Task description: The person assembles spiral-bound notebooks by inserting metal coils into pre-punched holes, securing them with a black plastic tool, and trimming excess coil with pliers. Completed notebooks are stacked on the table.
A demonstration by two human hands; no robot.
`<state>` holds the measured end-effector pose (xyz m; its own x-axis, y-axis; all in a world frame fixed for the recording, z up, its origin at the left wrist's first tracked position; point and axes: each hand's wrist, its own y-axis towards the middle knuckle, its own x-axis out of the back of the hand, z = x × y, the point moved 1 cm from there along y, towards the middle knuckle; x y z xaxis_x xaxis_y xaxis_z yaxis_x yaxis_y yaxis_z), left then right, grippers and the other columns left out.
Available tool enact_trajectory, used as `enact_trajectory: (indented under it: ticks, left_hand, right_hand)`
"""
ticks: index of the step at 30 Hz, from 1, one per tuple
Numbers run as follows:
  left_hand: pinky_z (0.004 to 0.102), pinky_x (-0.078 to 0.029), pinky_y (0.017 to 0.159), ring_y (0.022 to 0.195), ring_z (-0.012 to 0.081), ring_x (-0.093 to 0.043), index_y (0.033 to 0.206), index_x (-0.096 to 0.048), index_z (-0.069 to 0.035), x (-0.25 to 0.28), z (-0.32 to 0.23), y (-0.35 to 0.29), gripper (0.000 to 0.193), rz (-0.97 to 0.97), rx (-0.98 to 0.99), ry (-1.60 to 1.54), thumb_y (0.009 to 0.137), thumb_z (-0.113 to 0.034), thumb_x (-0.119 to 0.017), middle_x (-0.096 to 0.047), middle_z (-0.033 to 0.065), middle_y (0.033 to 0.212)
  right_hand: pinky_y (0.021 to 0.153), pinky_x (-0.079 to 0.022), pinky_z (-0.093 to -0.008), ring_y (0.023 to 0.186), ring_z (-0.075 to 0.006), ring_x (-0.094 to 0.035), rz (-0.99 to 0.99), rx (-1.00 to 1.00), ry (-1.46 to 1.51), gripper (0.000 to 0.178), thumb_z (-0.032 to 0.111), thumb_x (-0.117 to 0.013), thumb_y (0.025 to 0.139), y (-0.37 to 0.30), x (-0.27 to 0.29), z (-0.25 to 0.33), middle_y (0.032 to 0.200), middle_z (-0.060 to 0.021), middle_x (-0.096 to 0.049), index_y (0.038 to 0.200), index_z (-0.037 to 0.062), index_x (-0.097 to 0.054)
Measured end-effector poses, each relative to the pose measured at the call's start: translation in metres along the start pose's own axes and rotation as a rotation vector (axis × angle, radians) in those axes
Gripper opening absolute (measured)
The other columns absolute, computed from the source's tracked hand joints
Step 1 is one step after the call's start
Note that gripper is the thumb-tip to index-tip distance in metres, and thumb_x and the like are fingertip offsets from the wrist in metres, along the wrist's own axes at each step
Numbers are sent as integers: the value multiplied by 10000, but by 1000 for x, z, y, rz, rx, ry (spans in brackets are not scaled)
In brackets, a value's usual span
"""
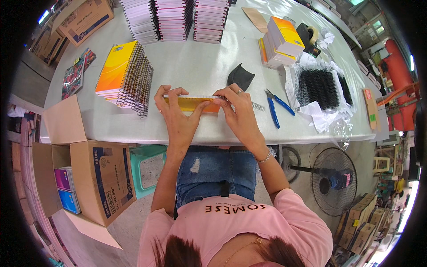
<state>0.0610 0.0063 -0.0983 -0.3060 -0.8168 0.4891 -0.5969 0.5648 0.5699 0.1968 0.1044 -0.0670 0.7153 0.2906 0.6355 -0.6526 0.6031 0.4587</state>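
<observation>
Head view: it looks down on a pale worktop (200, 133), where both hands work near the front edge.
Notebook (189, 105): it is between the two hands, above the worktop, the yellow and orange cover turned to the person and the white page edge on top.
Left hand (179, 113): partly closed, it has hold of the notebook's left part, fingers bent over the top and thumb against the cover.
Right hand (238, 111): nearly closed, it pinches the notebook's right end; whether the coil is also inside this pinch, I cannot tell.
Coil (258, 106): a thin wire spiral, which shows past the right hand's far side.
Pliers (274, 113): blue-handled, they lie right of the coil, apart from it.
Black piece (241, 77): curved, it lies just beyond the right hand.
Black coils (316, 87): a pile upon white paper (307, 111), at the right.
Bound stack (116, 66): orange notebooks with spirals, left of the left hand.
Carton (104, 182): it stands open below, at the left.
</observation>
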Motion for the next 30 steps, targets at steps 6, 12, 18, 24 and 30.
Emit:
enact_trajectory:
  ticks: [6, 12, 18, 24, 30]
  left_hand:
    - [421, -383, 977, 1132, 302, -421, 1122, -502, -45, -5, 4, -2, 609, 8, 75, -121, 732, -300, -894, -405, 136, 1146]
    - [407, -391, 963, 1116, 286, -441, 1141, -495, -42, -9, 6, -3, 621, 3, 100, -165, 734, -287, -894, -417, 116, 1136]
    - [394, -400, 943, 1088, 275, -453, 1148, -496, -39, -11, 10, -5, 619, -6, 92, -166, 730, -260, -896, -431, 110, 1120]
    - [387, -398, 949, 1090, 269, -454, 1143, -495, -41, -12, 11, -5, 595, -14, 76, -159, 743, -241, -888, -431, 109, 1118]
    - [385, -395, 954, 1098, 263, -454, 1147, -488, -39, -12, 8, -6, 582, -6, 74, -160, 756, -220, -879, -427, 106, 1120]
  right_hand:
    - [872, -379, -391, 945, -272, -564, -9, 28, 27, 126, 102, -646, 904, 2, -1, -1, 967, -90, -606, 1021, 56, -654]
    - [891, -376, -397, 961, -266, -564, -37, -62, 98, 112, 100, -643, 908, 0, -5, -5, 969, -92, -601, 1007, 49, -633]
    - [918, -370, -409, 964, -272, -560, -16, 12, 18, 140, 120, -652, 907, 3, 0, -1, 965, -88, -592, 1024, 50, -620]
    - [930, -364, -403, 969, -263, -558, -25, 49, -25, 128, 133, -649, 913, 3, -1, -3, 974, -78, -592, 1024, 69, -642]
    - [939, -360, -401, 965, -251, -559, -41, 121, -92, 144, 123, -653, 908, 3, -1, -5, 983, -75, -591, 1042, 72, -639]
